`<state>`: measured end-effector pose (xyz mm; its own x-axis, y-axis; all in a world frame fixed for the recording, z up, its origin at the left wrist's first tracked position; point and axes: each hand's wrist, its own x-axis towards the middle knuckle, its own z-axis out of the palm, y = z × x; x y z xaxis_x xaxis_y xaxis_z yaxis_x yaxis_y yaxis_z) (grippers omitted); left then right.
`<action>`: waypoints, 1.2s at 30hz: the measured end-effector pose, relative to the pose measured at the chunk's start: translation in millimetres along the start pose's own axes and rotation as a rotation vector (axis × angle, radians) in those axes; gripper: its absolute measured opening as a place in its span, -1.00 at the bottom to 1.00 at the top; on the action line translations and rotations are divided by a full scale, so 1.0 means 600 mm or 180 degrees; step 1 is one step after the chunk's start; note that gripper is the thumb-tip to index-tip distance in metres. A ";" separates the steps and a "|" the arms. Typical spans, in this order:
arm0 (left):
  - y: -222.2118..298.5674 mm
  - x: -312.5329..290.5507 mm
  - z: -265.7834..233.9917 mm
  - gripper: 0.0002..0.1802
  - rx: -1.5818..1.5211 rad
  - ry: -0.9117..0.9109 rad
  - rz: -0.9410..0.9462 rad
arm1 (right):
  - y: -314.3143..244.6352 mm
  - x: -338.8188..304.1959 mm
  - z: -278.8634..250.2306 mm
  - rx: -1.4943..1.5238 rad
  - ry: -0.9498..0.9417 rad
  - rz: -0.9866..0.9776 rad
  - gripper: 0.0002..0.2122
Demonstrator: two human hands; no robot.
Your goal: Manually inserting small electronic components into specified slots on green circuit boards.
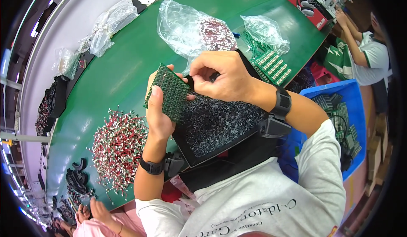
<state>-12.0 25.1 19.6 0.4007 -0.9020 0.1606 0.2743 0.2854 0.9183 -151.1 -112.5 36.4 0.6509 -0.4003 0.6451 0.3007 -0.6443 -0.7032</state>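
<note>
Circuit board (171, 94), grasped by the left hand (158, 119) near the black tray (185, 150), tilts seemingly for easy reach by the curled right hand (221, 74), whose hold I cannot tell.

Before me the broad green table (123, 74) shines; strip lights (10, 168) glow beyond; the floor (359, 190) looks pinkish.

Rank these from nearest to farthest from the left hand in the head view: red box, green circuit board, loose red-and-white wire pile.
1. Green circuit board: held in the left hand.
2. Loose red-and-white wire pile: lower left of the hand.
3. Red box: far upper right.
</note>
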 end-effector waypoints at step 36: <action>-0.008 0.001 0.000 0.01 0.0956 -0.0568 0.0412 | 0.005 0.011 0.019 -0.0224 0.0341 -0.0551 -0.89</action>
<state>-13.0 23.5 15.2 0.2493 -0.9146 0.3184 -0.0481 0.3167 0.9473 -138.3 -109.6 35.2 0.5149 -0.3443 0.7851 0.3497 -0.7518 -0.5590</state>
